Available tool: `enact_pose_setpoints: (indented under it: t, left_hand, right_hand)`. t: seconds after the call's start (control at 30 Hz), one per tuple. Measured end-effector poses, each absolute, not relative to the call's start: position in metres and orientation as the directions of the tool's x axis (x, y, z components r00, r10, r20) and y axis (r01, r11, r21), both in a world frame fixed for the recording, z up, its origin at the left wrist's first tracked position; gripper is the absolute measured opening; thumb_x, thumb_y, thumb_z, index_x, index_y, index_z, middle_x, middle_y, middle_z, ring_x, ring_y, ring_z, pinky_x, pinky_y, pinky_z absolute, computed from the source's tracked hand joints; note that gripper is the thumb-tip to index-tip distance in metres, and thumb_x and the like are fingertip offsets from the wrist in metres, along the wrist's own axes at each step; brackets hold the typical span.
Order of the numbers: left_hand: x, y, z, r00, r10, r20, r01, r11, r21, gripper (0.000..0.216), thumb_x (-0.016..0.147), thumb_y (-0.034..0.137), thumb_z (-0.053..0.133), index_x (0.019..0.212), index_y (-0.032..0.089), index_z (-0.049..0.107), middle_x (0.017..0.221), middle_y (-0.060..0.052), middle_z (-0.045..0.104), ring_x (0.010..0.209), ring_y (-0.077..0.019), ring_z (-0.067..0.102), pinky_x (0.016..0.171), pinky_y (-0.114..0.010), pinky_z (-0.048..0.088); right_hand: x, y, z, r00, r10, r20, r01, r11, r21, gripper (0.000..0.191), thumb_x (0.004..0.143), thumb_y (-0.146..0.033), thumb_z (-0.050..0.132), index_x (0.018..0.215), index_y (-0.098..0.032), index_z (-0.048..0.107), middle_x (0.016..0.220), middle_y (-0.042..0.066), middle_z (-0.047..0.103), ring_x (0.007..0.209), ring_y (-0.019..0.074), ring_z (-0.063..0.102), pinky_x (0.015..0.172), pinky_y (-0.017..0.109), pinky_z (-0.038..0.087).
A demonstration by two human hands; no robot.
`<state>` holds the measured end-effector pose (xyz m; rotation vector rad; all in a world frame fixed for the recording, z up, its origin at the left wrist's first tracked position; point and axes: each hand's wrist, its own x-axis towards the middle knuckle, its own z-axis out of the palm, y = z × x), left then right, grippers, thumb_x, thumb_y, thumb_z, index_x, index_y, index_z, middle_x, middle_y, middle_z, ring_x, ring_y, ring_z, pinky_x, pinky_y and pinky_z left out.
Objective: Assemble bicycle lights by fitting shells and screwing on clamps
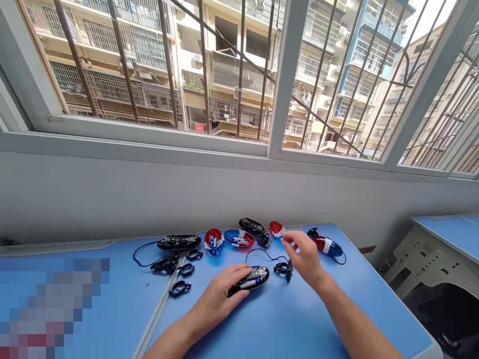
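My left hand is closed around a black oval housing, pressed to the table, with its open face up and batteries showing inside. A thin cable runs from that housing to a black clip-like part. Beyond it, my right hand has its thumb and fingers pinched at the edge of a red and blue plastic cover; whatever lies between the fingertips is hidden. Farther left are a red and blue cover with batteries inside and another red and blue cover.
Behind the covers lies a second black housing. At left are another black housing with a cable and several black ring clamps. A closed red, white and blue unit lies near the table's right edge. A barred window stands above.
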<state>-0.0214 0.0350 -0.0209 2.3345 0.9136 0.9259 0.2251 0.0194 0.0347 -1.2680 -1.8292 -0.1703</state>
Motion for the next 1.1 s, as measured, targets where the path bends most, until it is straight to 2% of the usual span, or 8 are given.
enact_pose_setpoints:
  t: [0.1, 0.23, 0.57, 0.7, 0.87, 1.0, 1.1]
  left_hand:
    - [-0.02, 0.035, -0.022, 0.567, 0.704, 0.429, 0.4, -0.69, 0.603, 0.039, 0.08, 0.023, 0.062, 0.118, 0.026, 0.066, 0.123, -0.008, 0.067, 0.114, -0.0277, 0.061, 0.099, -0.043, 0.049]
    - [-0.02, 0.034, -0.02, 0.58, 0.692, 0.43, 0.388, -0.699, 0.601, 0.041, 0.08, 0.019, 0.061, 0.12, 0.026, 0.065, 0.125, -0.008, 0.066, 0.115, -0.0265, 0.061, 0.098, -0.041, 0.05]
    - [-0.017, 0.037, -0.035, 0.58, 0.673, 0.459, 0.333, -0.71, 0.62, 0.046, 0.078, 0.014, 0.059, 0.122, 0.027, 0.062, 0.126, -0.006, 0.064, 0.115, -0.0259, 0.058, 0.099, -0.042, 0.048]
    - [-0.015, 0.034, -0.027, 0.6, 0.673, 0.433, 0.322, -0.698, 0.639, 0.045, 0.079, 0.012, 0.059, 0.121, 0.028, 0.062, 0.127, -0.006, 0.063, 0.115, -0.0259, 0.058, 0.1, -0.042, 0.047]
    - [-0.015, 0.031, -0.019, 0.606, 0.689, 0.398, 0.339, -0.676, 0.654, 0.046, 0.077, 0.01, 0.06, 0.121, 0.024, 0.062, 0.127, -0.008, 0.063, 0.116, -0.0259, 0.057, 0.101, -0.043, 0.046]
    - [-0.015, 0.029, -0.019, 0.608, 0.684, 0.403, 0.334, -0.681, 0.651, 0.047, 0.076, 0.01, 0.06, 0.121, 0.025, 0.061, 0.127, -0.007, 0.063, 0.117, -0.0255, 0.057, 0.101, -0.043, 0.045]
    - [-0.014, 0.027, -0.02, 0.602, 0.678, 0.422, 0.315, -0.687, 0.655, 0.051, 0.075, 0.008, 0.059, 0.123, 0.025, 0.058, 0.127, -0.007, 0.063, 0.117, -0.0259, 0.056, 0.102, -0.044, 0.045]
  right_hand:
    - [0.254, 0.052, 0.03, 0.048, 0.749, 0.661, 0.877, 0.284, -0.387, 0.019, 0.089, -0.018, 0.046, 0.093, -0.019, 0.065, 0.083, 0.006, 0.071, 0.077, 0.0198, 0.064, 0.069, 0.03, 0.049]
    - [0.259, 0.073, 0.018, 0.094, 0.829, 0.551, 0.925, 0.131, -0.356, 0.016, 0.084, -0.013, 0.054, 0.088, -0.021, 0.067, 0.082, 0.003, 0.073, 0.08, 0.0193, 0.065, 0.069, 0.027, 0.046]
    - [0.241, 0.088, 0.011, 0.111, 0.919, 0.377, 0.974, -0.025, -0.227, 0.018, 0.088, -0.016, 0.053, 0.092, -0.024, 0.069, 0.091, 0.002, 0.073, 0.088, 0.0184, 0.061, 0.065, 0.024, 0.036]
    - [0.243, 0.086, 0.012, 0.096, 0.923, 0.373, 0.976, -0.013, -0.219, 0.017, 0.089, -0.017, 0.053, 0.092, -0.024, 0.068, 0.094, 0.002, 0.073, 0.09, 0.0195, 0.06, 0.066, 0.025, 0.036]
    - [0.243, 0.081, 0.019, 0.069, 0.904, 0.422, 0.96, 0.055, -0.275, 0.017, 0.088, -0.016, 0.051, 0.09, -0.022, 0.068, 0.093, 0.005, 0.073, 0.089, 0.0215, 0.061, 0.067, 0.027, 0.04]
    - [0.234, 0.066, 0.031, -0.009, 0.872, 0.49, 0.916, 0.204, -0.346, 0.015, 0.09, -0.021, 0.051, 0.091, -0.021, 0.066, 0.092, 0.005, 0.072, 0.087, 0.0205, 0.063, 0.071, 0.029, 0.045]
    - [0.223, 0.042, 0.036, -0.127, 0.851, 0.509, 0.853, 0.355, -0.381, 0.013, 0.089, -0.025, 0.054, 0.095, -0.022, 0.065, 0.093, 0.003, 0.072, 0.085, 0.017, 0.064, 0.067, 0.026, 0.049]
